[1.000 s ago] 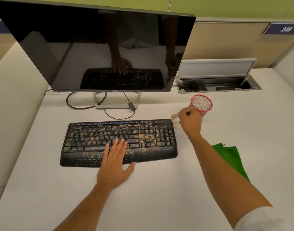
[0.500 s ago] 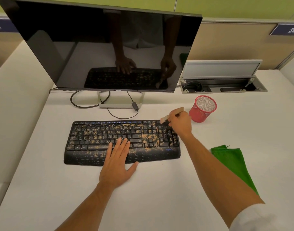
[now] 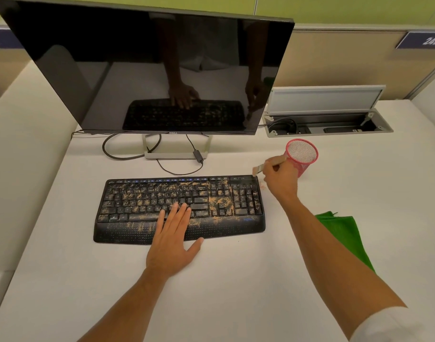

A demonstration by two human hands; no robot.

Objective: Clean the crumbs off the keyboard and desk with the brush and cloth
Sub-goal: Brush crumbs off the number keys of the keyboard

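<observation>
A black keyboard [image 3: 142,213] strewn with tan crumbs lies on the white desk [image 3: 236,280]. My left hand [image 3: 173,239] rests flat on its palm rest and lower keys, fingers straight. My right hand [image 3: 281,180] grips a small wooden-handled brush [image 3: 259,168] just past the keyboard's far right corner, bristles pointing left near that corner. A few crumbs [image 3: 262,185] lie on the desk beside that corner. A green cloth [image 3: 344,233] lies on the desk to the right, partly hidden by my right forearm.
A dark monitor [image 3: 149,70] on a stand stands behind the keyboard, with cables [image 3: 177,169] looping on the desk. A red mesh cup [image 3: 302,156] stands just behind my right hand. An open cable box [image 3: 327,124] is set in the desk at the back right.
My right hand swept the brush from over the keyboard's top right keys out to the right, past the corner. My left hand stayed on the keyboard.
</observation>
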